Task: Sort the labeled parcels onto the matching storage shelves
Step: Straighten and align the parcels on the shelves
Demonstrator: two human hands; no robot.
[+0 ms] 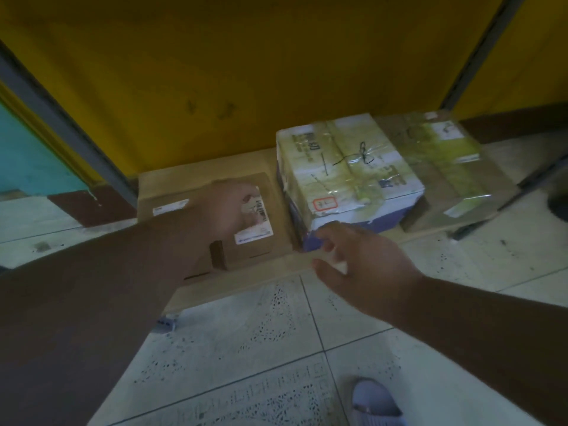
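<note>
Down at the low shelf board (215, 290) now: left hand (226, 207) flat, fingers straight, pressing on the small brown carton (246, 250); right hand (362, 265) loosely open beside the taped white parcel (347, 167), gripping nothing. Probably seating the carton; next, fetch another parcel

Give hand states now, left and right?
Left hand: open, resting flat on the brown box.
Right hand: open, fingers loosely curled, holding nothing, near the taped parcel.

No print is legible: the labels on the taped parcel (347, 167) are blurred.
</note>
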